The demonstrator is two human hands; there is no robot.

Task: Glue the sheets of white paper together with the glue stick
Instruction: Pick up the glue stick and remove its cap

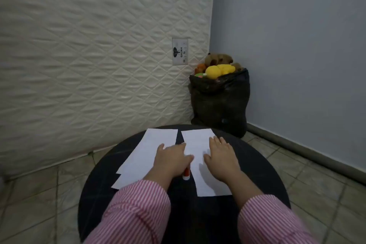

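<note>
the white paper sheets [142, 156] lie flat on the round bench [257, 164], light and floppy, best pinned by flat palms, while the rigid glue stick [48, 174] lies between them, the left hand [170, 156] over it, grip unclear, the right hand [219, 154] released.

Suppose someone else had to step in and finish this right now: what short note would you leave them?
Left hand: lies over the gap between the sheets, above the glue stick; whether it grips the stick cannot be told.
Right hand: flat and open on the right sheet.
Left sheets: a small stack, lying apart from the right sheet on the round black table.
Done: everything laid out; no sheets joined.
Left: uncap the stick if capped, spread glue, press the sheets together.
</note>
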